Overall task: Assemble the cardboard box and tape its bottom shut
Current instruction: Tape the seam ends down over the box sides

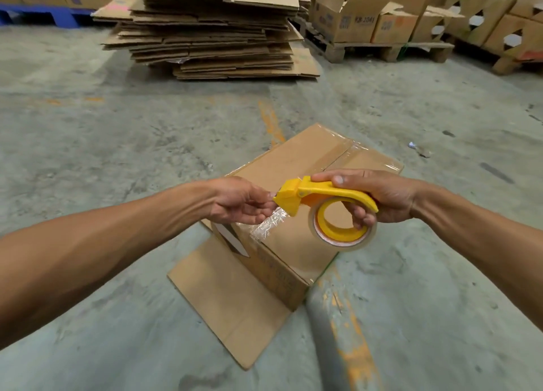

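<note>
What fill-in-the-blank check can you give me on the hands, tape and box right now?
1. The right hand grips the ____ dispenser.
2. The left hand pinches the loose ____ end at the dispenser's nose.
3. The box stands on the ____.
4. Clear tape already runs along the box's top ____.

Missing: yellow; tape; floor; seam
</note>
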Demonstrator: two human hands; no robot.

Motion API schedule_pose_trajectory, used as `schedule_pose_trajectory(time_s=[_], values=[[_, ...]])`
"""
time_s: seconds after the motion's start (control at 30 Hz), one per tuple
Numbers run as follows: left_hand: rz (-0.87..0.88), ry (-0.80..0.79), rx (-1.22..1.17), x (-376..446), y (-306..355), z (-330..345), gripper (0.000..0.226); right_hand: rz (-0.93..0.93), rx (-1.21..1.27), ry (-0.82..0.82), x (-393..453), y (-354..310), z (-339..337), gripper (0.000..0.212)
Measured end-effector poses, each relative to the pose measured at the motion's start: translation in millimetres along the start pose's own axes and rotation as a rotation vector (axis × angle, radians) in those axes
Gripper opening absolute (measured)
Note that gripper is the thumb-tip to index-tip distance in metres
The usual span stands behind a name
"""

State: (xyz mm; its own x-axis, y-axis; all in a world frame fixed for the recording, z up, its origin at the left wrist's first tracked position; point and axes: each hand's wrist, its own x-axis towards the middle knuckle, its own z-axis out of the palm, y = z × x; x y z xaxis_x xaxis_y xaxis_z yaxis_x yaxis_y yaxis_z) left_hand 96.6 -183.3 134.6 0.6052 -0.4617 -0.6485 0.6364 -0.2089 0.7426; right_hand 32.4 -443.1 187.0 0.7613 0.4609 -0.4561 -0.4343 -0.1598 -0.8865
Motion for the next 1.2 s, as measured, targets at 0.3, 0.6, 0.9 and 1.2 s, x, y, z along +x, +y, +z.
schedule_pose_trajectory(time_s=[0.3, 0.6, 0.9, 1.2], values=[[0.057, 0.205, 0.354, 28, 1, -113, 0.010, -0.030, -0.086, 0.123, -12, 22, 27, 0.038], [0.384, 0.494, 0.517, 60, -22, -134, 0.015, -0.127, -0.168, 0.192, 31, 23, 70, 0.026], [0.453, 0.511, 0.455, 69, -32, -141, 0.013, -0.109, -0.143, 0.171, 39, 26, 75, 0.025], [0.387, 0.458, 0.395, 73, -41, -147, 0.013, -0.100, -0.139, 0.142, 41, 28, 77, 0.026]])
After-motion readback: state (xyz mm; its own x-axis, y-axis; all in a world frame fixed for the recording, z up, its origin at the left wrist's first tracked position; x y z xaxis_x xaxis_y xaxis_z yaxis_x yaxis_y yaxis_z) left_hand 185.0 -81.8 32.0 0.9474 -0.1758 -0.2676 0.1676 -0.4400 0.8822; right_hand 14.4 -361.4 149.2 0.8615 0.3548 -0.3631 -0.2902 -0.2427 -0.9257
